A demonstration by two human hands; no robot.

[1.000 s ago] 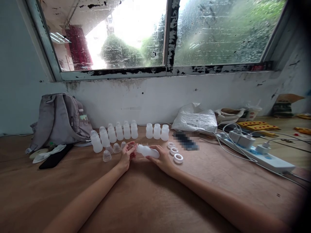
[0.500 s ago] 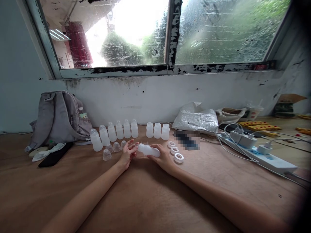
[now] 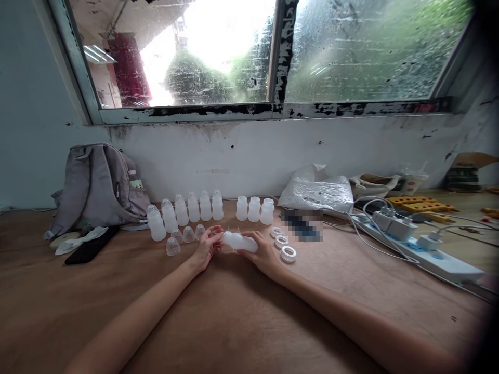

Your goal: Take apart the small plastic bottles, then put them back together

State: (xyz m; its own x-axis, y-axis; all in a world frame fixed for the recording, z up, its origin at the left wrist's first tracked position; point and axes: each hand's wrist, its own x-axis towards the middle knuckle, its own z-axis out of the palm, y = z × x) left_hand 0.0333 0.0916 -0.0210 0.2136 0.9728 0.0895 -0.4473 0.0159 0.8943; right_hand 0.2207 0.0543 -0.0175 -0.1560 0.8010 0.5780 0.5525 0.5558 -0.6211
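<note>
A frosted white baby bottle (image 3: pixel 238 241) lies tilted on its side above the table, its neck end toward the left. My right hand (image 3: pixel 262 253) is closed round the bottle's body near the base. At the neck end, my left hand (image 3: pixel 207 249) has its fingers bent and pressed against the bottle; exactly what its fingertips pinch there is hard to make out. Several clear dome caps (image 3: pixel 173 246) stand left of my left hand. To the right of my right hand lie three white collar rings (image 3: pixel 288 254) in a slanting line.
Several capped bottles (image 3: pixel 181 210) line the back left, and three uncapped bottles (image 3: pixel 254 210) stand right of them. A grey backpack (image 3: pixel 99 187) and black phone (image 3: pixel 91 246) are at left. A silvery bag (image 3: pixel 317 192), power strip (image 3: pixel 432 257) and cables occupy the right.
My left fingers have closed in on the bottle's neck end. The bottle and my right hand stay nearly in place, while the whole view shifts slightly.
</note>
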